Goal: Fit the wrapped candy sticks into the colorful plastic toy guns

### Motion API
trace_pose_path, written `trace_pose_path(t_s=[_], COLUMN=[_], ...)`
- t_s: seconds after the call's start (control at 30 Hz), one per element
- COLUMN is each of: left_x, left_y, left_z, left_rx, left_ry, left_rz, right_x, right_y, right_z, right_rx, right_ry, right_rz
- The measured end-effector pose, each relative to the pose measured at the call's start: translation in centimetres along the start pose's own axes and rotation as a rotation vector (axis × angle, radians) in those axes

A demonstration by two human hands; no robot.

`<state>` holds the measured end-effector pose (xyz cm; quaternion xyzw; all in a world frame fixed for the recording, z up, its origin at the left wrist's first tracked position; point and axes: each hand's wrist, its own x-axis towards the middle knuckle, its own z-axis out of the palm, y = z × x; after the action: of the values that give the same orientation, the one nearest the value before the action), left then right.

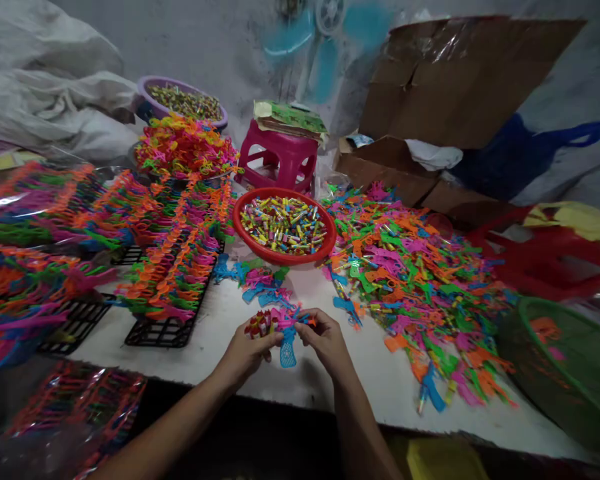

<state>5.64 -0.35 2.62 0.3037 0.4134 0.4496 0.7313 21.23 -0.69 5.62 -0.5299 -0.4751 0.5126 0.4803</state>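
Here the left hand [247, 348] grips a fistful of small tubes [260, 324] and the right hand [325, 338] pinches the pink toy gun [291, 319] above the tabletop [220, 333]; best keep the gun steady near the chest edge and feed one tube at a time.

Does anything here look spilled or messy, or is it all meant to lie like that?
The loose heap of coloured plastic toy pieces sprawls over the table's right side, unlike the neat rows on the black racks. A few pieces lie strewn below the red bowl. Nothing looks broken.
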Motion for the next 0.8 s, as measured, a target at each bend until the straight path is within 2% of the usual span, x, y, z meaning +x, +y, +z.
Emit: trace_pose_path(t_s=[0.13,0.27,0.33,0.43,0.5,0.63,0.8], left_x=[-0.2,-0.4,-0.4,-0.5,-0.6,-1.0,-1.0], left_y=[0.1,0.7,0.7,0.8,0.8,0.8,0.8], left_z=[0.0,-0.1,-0.2,-0.5,-0.6,-0.5,-0.4], left_rx=[-0.096,-0.093,-0.030,0.106,0.163,0.243,0.251], left_ry=[0.091,0.147,0.152,0.154,0.139,0.074,0.046], left_rz=[0.054,0.073,0.074,0.072,0.086,0.079,0.041], right_x=[-0.4,-0.9,-1.0,-0.7,-0.6,-1.2,-1.4], right_y=[1.2,2.5,2.6,2.1,1.4,0.6,0.5], right_z=[2.1,3.4,3.4,2.8,2.4,2.8,3.6], right_rx=[0.170,0.101,0.016,-0.026,-0.038,-0.107,-0.139], right_ry=[0.017,-0.024,0.033,0.215,0.268,0.186,0.176], right_rz=[-0.006,0.047,0.056,-0.002,-0.039,-0.045,-0.050])
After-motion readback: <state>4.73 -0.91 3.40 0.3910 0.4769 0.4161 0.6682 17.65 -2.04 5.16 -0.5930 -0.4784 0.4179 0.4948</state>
